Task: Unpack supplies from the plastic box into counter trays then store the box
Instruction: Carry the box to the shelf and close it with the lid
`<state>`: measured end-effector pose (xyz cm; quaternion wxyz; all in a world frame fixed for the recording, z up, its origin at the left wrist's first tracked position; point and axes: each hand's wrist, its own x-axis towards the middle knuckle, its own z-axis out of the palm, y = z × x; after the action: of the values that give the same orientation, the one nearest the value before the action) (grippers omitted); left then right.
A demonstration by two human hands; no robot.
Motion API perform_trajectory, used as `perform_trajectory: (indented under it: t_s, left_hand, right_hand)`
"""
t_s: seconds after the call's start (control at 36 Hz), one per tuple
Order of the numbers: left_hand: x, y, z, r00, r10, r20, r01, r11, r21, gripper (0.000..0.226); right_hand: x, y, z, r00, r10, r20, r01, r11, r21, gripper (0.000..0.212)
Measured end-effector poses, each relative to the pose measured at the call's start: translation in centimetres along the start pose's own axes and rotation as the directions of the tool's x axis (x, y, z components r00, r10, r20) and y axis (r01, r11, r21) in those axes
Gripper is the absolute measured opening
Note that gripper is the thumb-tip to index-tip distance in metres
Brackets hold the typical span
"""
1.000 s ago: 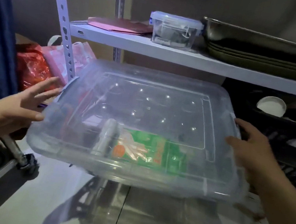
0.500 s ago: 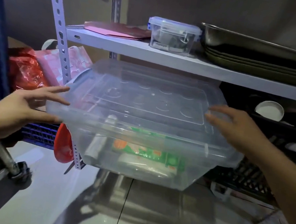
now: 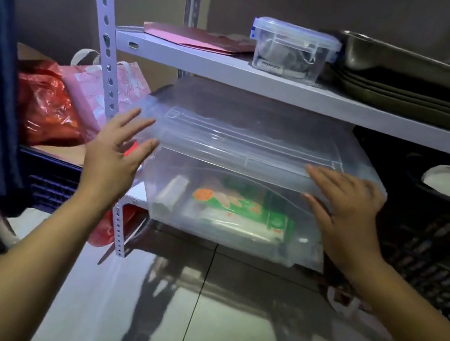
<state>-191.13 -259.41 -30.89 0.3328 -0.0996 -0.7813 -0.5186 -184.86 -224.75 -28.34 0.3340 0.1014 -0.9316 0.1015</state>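
Hands lie flat against the clear lidded plastic box (image 3: 235,148): the left hand (image 3: 116,160), fingers straight and spread, touches its left front corner, and the right hand (image 3: 348,215) presses straight fingers on the front rim. The box sits partway under the grey rack shelf (image 3: 260,83), with a green packet (image 3: 244,207) visible through its front wall.

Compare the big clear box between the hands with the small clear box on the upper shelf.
The big box is much wider than the small box. The big box sits under the upper shelf with the left hand and right hand flat against it; the small box stands on top of that shelf, untouched. The big box holds a green packet; the small box holds grey things. Both are clear plastic with lids on.
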Motion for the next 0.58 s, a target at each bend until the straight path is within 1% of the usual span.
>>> perform_trajectory:
  t_s: [0.08,0.14,0.19,0.22,0.28,0.33,0.39,0.44,0.5,0.58]
  left_hand:
    - [0.6,0.2,2.0,0.996,0.071,-0.053,-0.061,0.985,0.159,0.034]
    - [1.3,0.1,3.0,0.996,0.087,-0.025,-0.079,0.97,0.231,0.036]
    - [1.9,-0.2,3.8,0.997,0.068,0.039,-0.076,0.962,0.262,0.04]
    - [1.9,-0.6,4.3,0.995,0.055,0.08,-0.075,0.956,0.283,0.045]
    - [2.0,-1.5,5.1,0.987,0.026,0.16,-0.079,0.939,0.334,0.061]
    - [2.1,-2.2,5.7,0.982,-0.004,0.191,-0.072,0.92,0.386,0.08]
    - [2.4,-2.7,6.0,0.981,-0.014,0.193,-0.073,0.896,0.439,0.09]
    - [2.7,-2.9,6.1,0.981,-0.017,0.193,-0.077,0.881,0.466,0.094]
    - [2.6,-2.9,6.1,0.981,-0.02,0.191,-0.077,0.872,0.483,0.096]
    - [2.4,-2.7,6.3,0.985,-0.024,0.172,-0.063,0.875,0.479,0.093]
  right_hand:
    - [1.7,0.8,0.6,1.0,0.014,-0.005,-0.014,1.0,0.0,0.041]
    - [2.8,1.4,1.1,0.999,0.039,0.014,-0.039,0.999,-0.003,0.042]
    - [3.6,2.0,1.8,0.996,0.083,0.045,-0.082,0.996,-0.019,0.044]
    - [4.0,2.2,2.2,0.993,0.104,0.051,-0.103,0.994,-0.027,0.045]
    - [4.6,2.3,3.2,0.989,0.142,0.041,-0.14,0.989,-0.041,0.047]
    - [4.8,2.2,4.1,0.987,0.157,0.026,-0.156,0.986,-0.051,0.051]
    - [4.6,2.2,4.7,0.989,0.144,0.031,-0.142,0.988,-0.057,0.059]
    - [4.2,2.6,5.1,0.993,0.109,0.053,-0.103,0.989,-0.107,0.071]
    - [3.7,2.9,5.4,0.994,0.079,0.074,-0.066,0.983,-0.169,0.08]
    - [3.3,3.0,5.7,0.994,0.069,0.085,-0.052,0.981,-0.188,0.084]
